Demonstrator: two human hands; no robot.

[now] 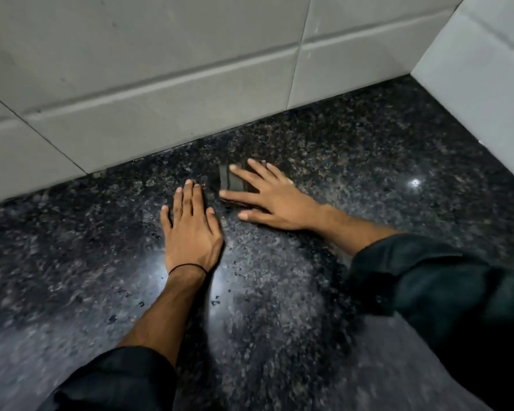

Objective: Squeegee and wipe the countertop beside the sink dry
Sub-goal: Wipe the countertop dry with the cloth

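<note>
Wiping seems our step: left hand (pixel 190 229) flat and empty on the wet table (pixel 368 161), right hand (pixel 275 200) pressing straight fingers (pixel 244 175) onto a dark pad (pixel 235 185) by the wall (pixel 161 84); next we must sweep the droplets (pixel 215 302).

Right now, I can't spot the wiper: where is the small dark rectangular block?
In head view, the small dark rectangular block lies on the speckled black granite countertop, under the right hand's fingers, beside the left hand, near the white tiled wall.

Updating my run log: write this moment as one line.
left hand flat on countertop | right hand flat on dark pad | droplets near wrist
</note>
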